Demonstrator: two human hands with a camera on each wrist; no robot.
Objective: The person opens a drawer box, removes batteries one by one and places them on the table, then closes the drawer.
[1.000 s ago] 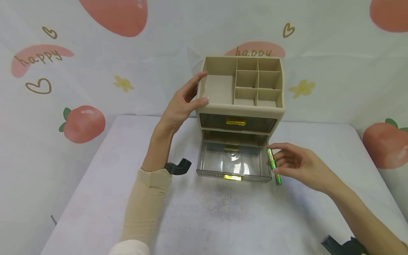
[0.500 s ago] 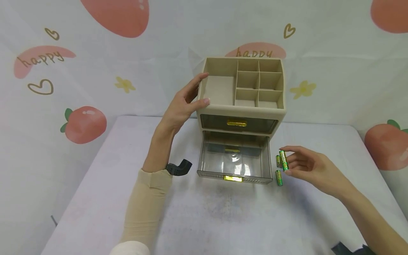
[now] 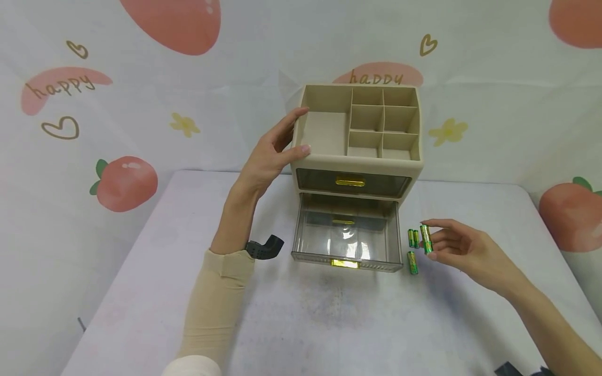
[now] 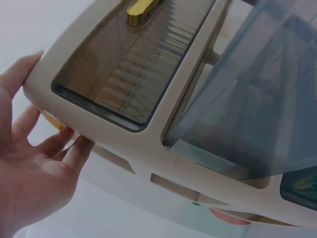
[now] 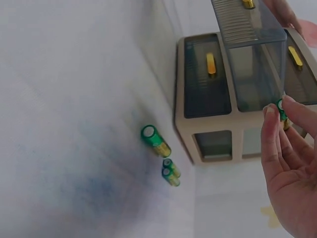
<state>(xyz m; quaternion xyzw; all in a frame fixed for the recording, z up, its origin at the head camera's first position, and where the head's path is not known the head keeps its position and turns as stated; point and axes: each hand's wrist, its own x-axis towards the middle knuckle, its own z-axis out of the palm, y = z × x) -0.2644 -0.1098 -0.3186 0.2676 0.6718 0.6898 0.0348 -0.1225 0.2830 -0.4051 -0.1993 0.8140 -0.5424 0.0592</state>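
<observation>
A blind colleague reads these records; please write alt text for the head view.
The right hand's grip pinches a green battery to the right of the clear pulled-out drawer of a beige organizer; three more batteries rest on the white table. The left hand's grip holds the organizer's left side.

Pale tabletop [image 3: 329, 324], white backdrop [image 3: 263, 62] behind its far edge. Beside the far left corner, a printed red fruit [image 3: 126, 184]; beside the far right, a second fruit [image 3: 569, 216]. Above the far edge: yellow flowers [image 3: 448, 131], "happy" lettering [image 3: 376, 78], outlined heart [image 3: 428, 45].
</observation>
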